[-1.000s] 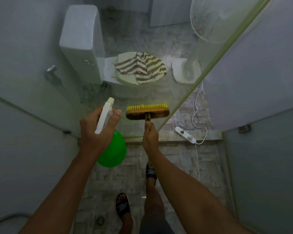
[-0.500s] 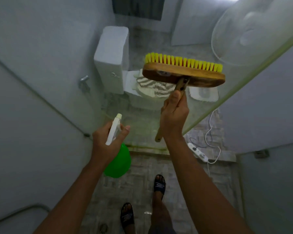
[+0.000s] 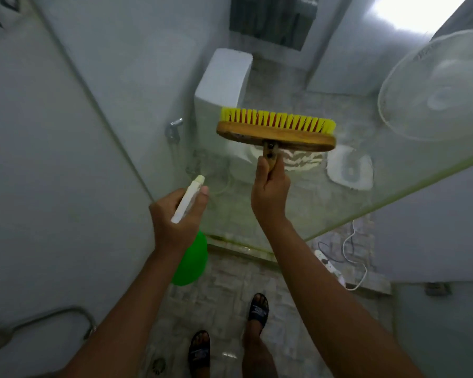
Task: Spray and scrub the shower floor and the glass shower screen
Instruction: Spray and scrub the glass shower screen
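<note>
My right hand (image 3: 271,193) grips the wooden handle of a scrub brush (image 3: 275,130) with yellow bristles. The brush head is raised against the glass shower screen (image 3: 347,197), bristles pointing up and away. My left hand (image 3: 175,216) holds a spray bottle (image 3: 189,199) with a white nozzle and a green body (image 3: 190,261) hanging below the hand. The nozzle points at the glass. The stone-patterned shower floor (image 3: 224,290) lies below, with my two sandalled feet on it.
Behind the glass stand a white toilet (image 3: 223,85) with a striped cloth on its lid and a white fan (image 3: 437,88). A power strip (image 3: 329,266) with a white cord lies on the sill. A shower hose (image 3: 52,316) hangs low left. A floor drain (image 3: 159,365) sits near my feet.
My right hand lifted the brush from low on the glass to higher up, then shifted it slightly down and left. My left hand with the spray bottle rose a little.
</note>
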The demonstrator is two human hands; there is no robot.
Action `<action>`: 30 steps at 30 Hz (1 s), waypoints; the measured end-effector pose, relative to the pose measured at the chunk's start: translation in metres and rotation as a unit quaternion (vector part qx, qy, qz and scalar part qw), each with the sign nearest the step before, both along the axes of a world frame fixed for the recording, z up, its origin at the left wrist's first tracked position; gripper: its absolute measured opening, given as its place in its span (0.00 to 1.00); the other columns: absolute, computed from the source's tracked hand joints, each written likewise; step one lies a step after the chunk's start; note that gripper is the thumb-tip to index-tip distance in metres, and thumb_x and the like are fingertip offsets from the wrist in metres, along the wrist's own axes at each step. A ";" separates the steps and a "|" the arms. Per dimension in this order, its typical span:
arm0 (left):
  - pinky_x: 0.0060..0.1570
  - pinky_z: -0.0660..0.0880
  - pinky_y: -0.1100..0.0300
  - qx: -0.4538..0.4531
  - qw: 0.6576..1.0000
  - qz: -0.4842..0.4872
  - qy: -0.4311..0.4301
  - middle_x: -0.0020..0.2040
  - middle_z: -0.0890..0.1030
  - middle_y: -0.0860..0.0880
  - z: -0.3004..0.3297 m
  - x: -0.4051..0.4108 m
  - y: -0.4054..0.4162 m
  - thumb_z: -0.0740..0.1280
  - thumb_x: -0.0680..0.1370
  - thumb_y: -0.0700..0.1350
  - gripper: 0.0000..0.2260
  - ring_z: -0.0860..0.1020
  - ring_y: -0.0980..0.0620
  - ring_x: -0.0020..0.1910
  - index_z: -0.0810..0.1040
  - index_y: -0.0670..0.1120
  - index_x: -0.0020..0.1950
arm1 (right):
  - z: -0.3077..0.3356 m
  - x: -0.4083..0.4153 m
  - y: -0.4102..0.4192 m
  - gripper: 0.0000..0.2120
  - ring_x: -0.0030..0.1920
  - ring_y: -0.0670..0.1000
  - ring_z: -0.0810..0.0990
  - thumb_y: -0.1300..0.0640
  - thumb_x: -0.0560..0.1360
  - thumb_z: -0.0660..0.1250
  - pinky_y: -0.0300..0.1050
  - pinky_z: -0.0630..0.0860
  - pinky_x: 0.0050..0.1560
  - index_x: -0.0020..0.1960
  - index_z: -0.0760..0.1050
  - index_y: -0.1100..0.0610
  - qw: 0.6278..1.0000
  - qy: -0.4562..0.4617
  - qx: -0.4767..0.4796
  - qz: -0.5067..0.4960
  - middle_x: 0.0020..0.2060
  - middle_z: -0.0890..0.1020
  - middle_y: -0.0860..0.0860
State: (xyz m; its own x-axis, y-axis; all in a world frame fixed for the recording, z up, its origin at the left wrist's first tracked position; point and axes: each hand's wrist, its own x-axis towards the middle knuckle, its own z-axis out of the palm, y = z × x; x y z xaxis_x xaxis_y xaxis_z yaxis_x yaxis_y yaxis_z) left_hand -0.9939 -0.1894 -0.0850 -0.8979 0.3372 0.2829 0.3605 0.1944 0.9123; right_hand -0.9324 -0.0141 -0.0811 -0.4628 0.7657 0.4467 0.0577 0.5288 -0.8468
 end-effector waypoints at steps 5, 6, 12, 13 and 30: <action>0.29 0.72 0.53 0.011 1.000 0.016 -0.008 0.28 0.77 0.43 -0.001 -0.007 -0.022 0.70 0.78 0.58 0.22 0.76 0.46 0.28 0.78 0.39 0.37 | -0.106 0.007 -0.011 0.12 0.38 0.53 0.78 0.50 0.82 0.60 0.41 0.65 0.35 0.59 0.73 0.58 0.978 -0.200 -0.038 0.044 0.40 0.79 0.55; 0.28 0.71 0.57 0.009 1.000 0.014 -0.007 0.29 0.76 0.47 -0.002 -0.009 -0.026 0.71 0.78 0.57 0.20 0.76 0.49 0.28 0.78 0.41 0.38 | -0.125 0.012 -0.015 0.12 0.41 0.56 0.79 0.49 0.82 0.60 0.42 0.65 0.36 0.56 0.73 0.57 0.966 -0.247 -0.061 0.046 0.40 0.79 0.55; 0.32 0.78 0.49 -0.016 0.999 0.039 0.008 0.34 0.80 0.44 -0.007 -0.020 -0.050 0.71 0.79 0.57 0.19 0.80 0.44 0.32 0.80 0.41 0.43 | -0.132 0.000 -0.044 0.15 0.40 0.63 0.80 0.47 0.82 0.60 0.46 0.66 0.34 0.51 0.73 0.59 0.950 -0.302 -0.080 0.024 0.37 0.80 0.57; 0.31 0.78 0.47 -0.014 0.999 0.043 0.001 0.34 0.79 0.44 -0.007 -0.020 -0.053 0.71 0.79 0.57 0.18 0.80 0.42 0.32 0.79 0.42 0.43 | -0.117 -0.015 -0.050 0.16 0.40 0.63 0.80 0.46 0.82 0.60 0.47 0.68 0.34 0.53 0.74 0.60 0.956 -0.285 -0.059 0.031 0.39 0.81 0.59; 0.30 0.78 0.52 0.026 1.000 0.003 0.012 0.30 0.75 0.56 0.054 -0.015 -0.050 0.72 0.79 0.55 0.13 0.77 0.52 0.28 0.77 0.49 0.40 | -0.086 0.005 -0.062 0.16 0.35 0.51 0.77 0.45 0.83 0.56 0.45 0.68 0.35 0.50 0.73 0.57 0.961 -0.230 -0.149 -0.034 0.35 0.78 0.52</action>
